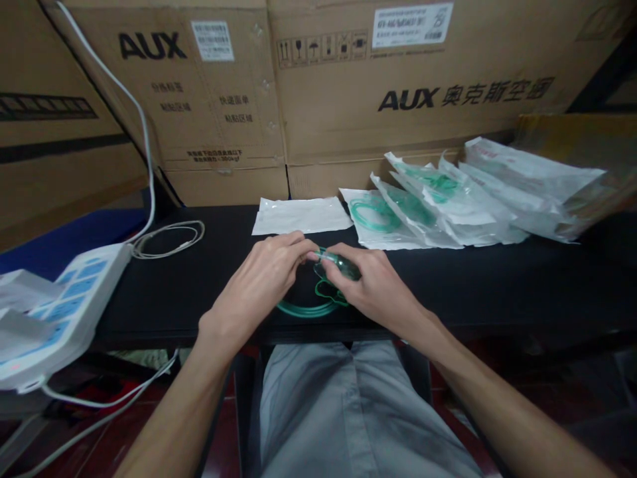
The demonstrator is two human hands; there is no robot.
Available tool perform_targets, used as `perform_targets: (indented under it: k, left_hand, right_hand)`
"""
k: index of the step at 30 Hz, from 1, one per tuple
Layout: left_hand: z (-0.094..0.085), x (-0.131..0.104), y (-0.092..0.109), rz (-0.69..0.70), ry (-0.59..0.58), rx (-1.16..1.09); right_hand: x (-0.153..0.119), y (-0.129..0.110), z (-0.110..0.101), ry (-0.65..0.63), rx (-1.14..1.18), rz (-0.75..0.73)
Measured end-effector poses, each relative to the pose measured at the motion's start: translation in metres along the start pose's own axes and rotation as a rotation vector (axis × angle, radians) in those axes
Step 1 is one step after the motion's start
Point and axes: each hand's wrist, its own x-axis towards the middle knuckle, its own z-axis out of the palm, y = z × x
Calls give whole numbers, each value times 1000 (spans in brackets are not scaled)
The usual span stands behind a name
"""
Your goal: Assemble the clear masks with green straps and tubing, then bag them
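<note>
A clear green oxygen mask [348, 267] is held over the black table, close to its front edge. My right hand [375, 282] is closed around the mask, thumb on the near side. The fingertips of my left hand [273, 265] are pinched at the mask's left end; the exact part between them is partly hidden. A thin green elastic strap [326, 289] hangs loosely below the mask. Coiled green tubing [308, 311] lies on the table beneath my hands, partly covered by them.
Several packs with green tubing [373, 216] overlap at the back right. A flat white pouch [301, 216] lies behind my hands. At left are a white power strip [99, 279] and a coiled cable [172, 232]. Large cardboard boxes [328, 133] stand along the back.
</note>
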Motion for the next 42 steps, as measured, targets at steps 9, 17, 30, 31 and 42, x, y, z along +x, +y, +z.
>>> perform_targets:
  k: [9, 17, 30, 31, 42]
  left_hand:
    - [-2, 0, -2, -10, 26, -18]
    - [-4, 1, -2, 19, 51, -9]
    - [-7, 1, 1, 15, 65, -36]
    - [-7, 1, 1, 13, 60, -35]
    - [-5, -1, -3, 7, 18, -15]
  right_hand:
    - [-2, 1, 10, 90, -211, -132]
    - [2, -5, 0, -63, 488, 277]
    - [8, 6, 0, -263, 1299, 613]
    - [8, 5, 1, -266, 1270, 582]
    - [0, 1, 11, 42, 274, 93]
